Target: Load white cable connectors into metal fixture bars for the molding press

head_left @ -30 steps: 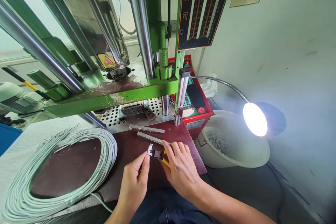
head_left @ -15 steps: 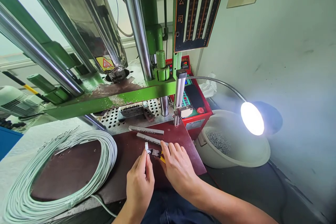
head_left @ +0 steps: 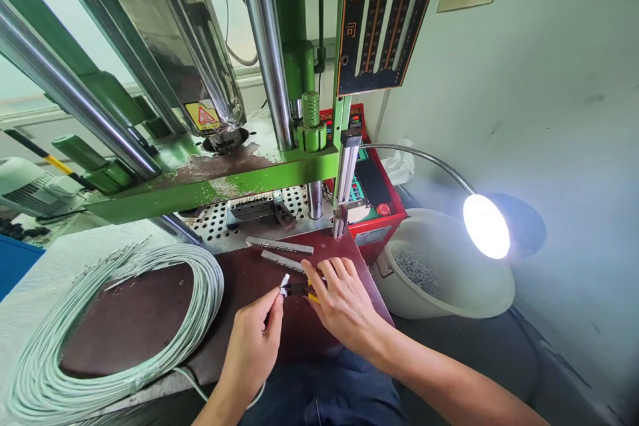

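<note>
My left hand [head_left: 252,336] pinches a small white plastic piece [head_left: 285,281] between thumb and forefinger; a pale cable [head_left: 258,395] shows below that wrist. My right hand [head_left: 344,296] is closed round yellow-handled cutting pliers [head_left: 298,289], most of the handles hidden under the palm. Their dark jaws point left and meet the white piece, though I cannot tell whether they close on it. Just beyond the pliers, two slim grey metal bars [head_left: 279,245] lie on the dark red board [head_left: 239,279].
A large coil of pale cable [head_left: 210,286] lies at left. Behind stands a green press [head_left: 279,170] with a metal mould [head_left: 252,212] on its perforated bed. At right are a red control box [head_left: 372,234], a lit gooseneck lamp [head_left: 486,226] and a white bucket [head_left: 449,306] holding small pale pieces.
The white piece has tipped to the right, and the pliers' jaws have turned to show their dark edge. My left hand has shifted slightly left; the view has moved a little.
</note>
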A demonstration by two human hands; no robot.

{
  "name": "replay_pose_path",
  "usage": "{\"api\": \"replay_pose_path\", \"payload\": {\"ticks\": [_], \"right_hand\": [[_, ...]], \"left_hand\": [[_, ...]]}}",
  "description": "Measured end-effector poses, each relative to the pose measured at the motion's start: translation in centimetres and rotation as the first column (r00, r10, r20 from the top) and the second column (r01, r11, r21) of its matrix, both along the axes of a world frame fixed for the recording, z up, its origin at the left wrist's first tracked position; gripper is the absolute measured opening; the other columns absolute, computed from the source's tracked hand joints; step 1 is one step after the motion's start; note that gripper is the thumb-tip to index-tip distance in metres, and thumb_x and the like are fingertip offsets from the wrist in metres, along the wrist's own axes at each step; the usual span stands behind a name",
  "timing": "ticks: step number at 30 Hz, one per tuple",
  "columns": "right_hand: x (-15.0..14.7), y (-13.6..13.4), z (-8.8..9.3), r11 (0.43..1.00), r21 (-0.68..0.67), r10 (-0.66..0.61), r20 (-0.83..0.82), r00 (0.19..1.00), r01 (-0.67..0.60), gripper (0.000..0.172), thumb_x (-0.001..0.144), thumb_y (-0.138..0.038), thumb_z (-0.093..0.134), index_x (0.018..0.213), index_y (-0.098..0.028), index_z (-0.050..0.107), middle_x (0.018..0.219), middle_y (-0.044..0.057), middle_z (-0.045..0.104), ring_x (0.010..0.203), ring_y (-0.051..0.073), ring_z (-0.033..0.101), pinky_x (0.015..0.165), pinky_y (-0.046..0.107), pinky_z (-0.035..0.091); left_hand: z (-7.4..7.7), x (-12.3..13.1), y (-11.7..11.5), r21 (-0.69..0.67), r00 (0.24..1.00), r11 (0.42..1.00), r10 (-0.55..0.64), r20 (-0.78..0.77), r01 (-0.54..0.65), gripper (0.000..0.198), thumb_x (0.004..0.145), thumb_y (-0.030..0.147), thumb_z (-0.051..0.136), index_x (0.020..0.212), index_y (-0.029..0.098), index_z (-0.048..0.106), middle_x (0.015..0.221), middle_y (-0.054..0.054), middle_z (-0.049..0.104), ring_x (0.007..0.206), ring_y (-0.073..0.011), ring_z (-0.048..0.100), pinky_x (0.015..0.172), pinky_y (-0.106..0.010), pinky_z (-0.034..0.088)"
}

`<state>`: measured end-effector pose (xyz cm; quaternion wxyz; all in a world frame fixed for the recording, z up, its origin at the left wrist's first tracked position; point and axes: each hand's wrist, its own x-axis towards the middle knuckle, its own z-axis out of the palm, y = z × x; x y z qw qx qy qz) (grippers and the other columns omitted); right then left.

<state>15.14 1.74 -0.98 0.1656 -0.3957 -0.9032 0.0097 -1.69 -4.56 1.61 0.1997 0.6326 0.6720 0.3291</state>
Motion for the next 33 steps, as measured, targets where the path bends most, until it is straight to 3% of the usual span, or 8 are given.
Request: {"api": "replay_pose_path", "payload": {"ticks": [6, 11, 17, 21, 25, 28, 31, 33], "right_hand": [[0.0, 0.1, 0.2, 0.937, -0.348, -0.006, -0.089, 0.996, -0.025, 0.019, 0.091, -0.033, 0.055, 0.099, -0.016, 0.061, 0.093, 0.008, 0.064, 0.083, 0.022, 0.055, 0.072, 0.033, 0.04], [0.3, -0.2, 0.8, 0.372, -0.892, -0.058, -0.301, 0.952, -0.259, 0.043, 0.095, -0.054, 0.042, 0.074, -0.017, 0.052, 0.062, -0.002, 0.053, 0.052, 0.01, 0.045, 0.049, 0.022, 0.034], [-0.4, -1.0, 0.3, 0.935, -0.354, -0.088, -0.145, 0.985, 0.031, 0.019, 0.092, -0.032, 0.053, 0.102, -0.017, 0.059, 0.092, 0.007, 0.062, 0.083, 0.022, 0.054, 0.074, 0.035, 0.039], [-0.8, -1.3, -0.4, 0.989, -0.068, -0.135, 0.003, 0.991, 0.135, 0.04, 0.087, -0.022, 0.058, 0.125, -0.013, 0.051, 0.098, 0.012, 0.06, 0.084, 0.025, 0.054, 0.077, 0.04, 0.04], [-0.6, -1.1, 0.0, 0.96, -0.256, -0.125, -0.025, 0.992, 0.115, 0.015, 0.089, -0.027, 0.057, 0.101, -0.018, 0.059, 0.091, 0.008, 0.062, 0.082, 0.023, 0.056, 0.073, 0.035, 0.041], [0.0, -0.5, 0.7, 0.767, -0.641, -0.09, -0.165, 0.982, -0.037, 0.027, 0.093, -0.041, 0.052, 0.079, -0.018, 0.055, 0.075, 0.002, 0.06, 0.068, 0.015, 0.054, 0.06, 0.027, 0.038], [0.5, 0.1, 1.2, 0.349, -0.908, -0.092, -0.281, 0.955, -0.233, 0.042, 0.093, -0.053, 0.045, 0.07, -0.018, 0.05, 0.059, -0.003, 0.051, 0.051, 0.01, 0.045, 0.048, 0.022, 0.033], [0.5, 0.1, 1.2, 0.365, -0.902, -0.092, -0.281, 0.955, -0.23, 0.043, 0.093, -0.054, 0.045, 0.071, -0.017, 0.051, 0.06, -0.002, 0.052, 0.052, 0.01, 0.045, 0.049, 0.023, 0.033]], "left_hand": [[1.2, -0.1, 0.3, -0.204, 0.956, 0.979, 0.034, 0.293, 0.028, 0.034, 0.087, 0.042, 0.047, 0.066, 0.018, 0.06, 0.054, 0.002, 0.052, 0.055, -0.0138, 0.052, 0.058, -0.023, 0.045], [0.8, -0.2, 0.3, -0.313, 0.851, 0.947, 0.106, 0.514, 0.071, 0.037, 0.085, 0.05, 0.05, 0.064, 0.02, 0.046, 0.051, 0.007, 0.033, 0.046, -0.0081, 0.028, 0.042, -0.02, 0.025], [0.3, 0.1, 0.2, -0.303, 0.806, 0.953, 0.161, 0.57, 0.024, 0.041, 0.084, 0.053, 0.052, 0.061, 0.02, 0.046, 0.051, 0.007, 0.031, 0.046, -0.0076, 0.025, 0.041, -0.021, 0.023], [0.8, 0.6, -0.1, -0.217, 0.872, 0.976, 0.132, 0.471, -0.03, 0.04, 0.083, 0.053, 0.055, 0.061, 0.019, 0.052, 0.051, 0.006, 0.031, 0.046, -0.0082, 0.025, 0.039, -0.021, 0.022], [0.8, 0.7, -0.1, -0.224, 0.881, 0.975, 0.111, 0.459, -0.006, 0.041, 0.085, 0.052, 0.052, 0.06, 0.02, 0.047, 0.051, 0.007, 0.03, 0.046, -0.0082, 0.025, 0.039, -0.021, 0.022], [0.4, 0.3, 0.0, -0.26, 0.852, 0.964, 0.097, 0.515, 0.048, 0.041, 0.085, 0.054, 0.051, 0.062, 0.02, 0.045, 0.052, 0.007, 0.028, 0.046, -0.0079, 0.023, 0.04, -0.021, 0.022], [0.0, -0.1, 0.1, -0.292, 0.827, 0.953, 0.101, 0.553, 0.078, 0.043, 0.084, 0.057, 0.051, 0.063, 0.02, 0.044, 0.052, 0.008, 0.027, 0.047, -0.0078, 0.022, 0.041, -0.022, 0.021], [-0.1, -0.2, 0.2, -0.3, 0.831, 0.951, 0.11, 0.545, 0.071, 0.043, 0.083, 0.057, 0.051, 0.063, 0.02, 0.044, 0.052, 0.007, 0.028, 0.047, -0.0079, 0.023, 0.041, -0.022, 0.021]]}}
